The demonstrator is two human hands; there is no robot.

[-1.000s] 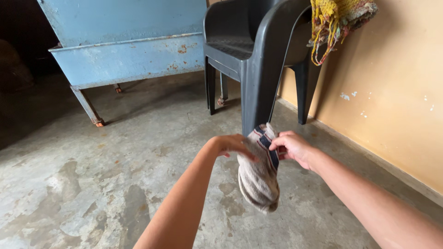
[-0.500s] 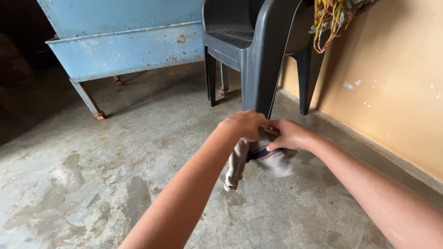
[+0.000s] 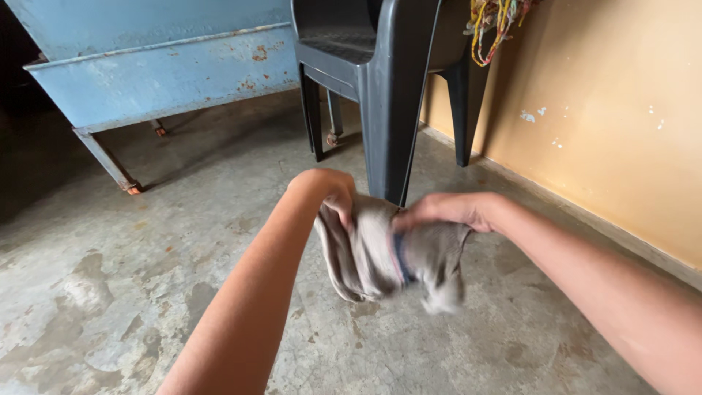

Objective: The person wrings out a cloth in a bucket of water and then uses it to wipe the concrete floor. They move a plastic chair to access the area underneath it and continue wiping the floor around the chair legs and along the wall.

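Both of my hands hold a grey, worn cloth (image 3: 380, 256) with a dark blue stripe, in the air above the concrete floor. My left hand (image 3: 330, 192) grips its left edge with the wrist bent down. The right edge is gripped by my right hand (image 3: 447, 211), fingers closed over the fabric. The cloth hangs bunched between them, its lower end blurred by motion.
A dark grey plastic chair (image 3: 387, 80) stands just beyond my hands, next to a tan wall (image 3: 607, 110). Coloured cords (image 3: 497, 18) hang at the chair's top right. A rusty blue metal trough on legs (image 3: 161, 73) sits at the back left. The floor (image 3: 146, 278) is stained and cracked.
The cloth hung down long from both hands; now it is pulled wider between them and bunched. My hands have moved apart a little, and the view has shifted slightly.
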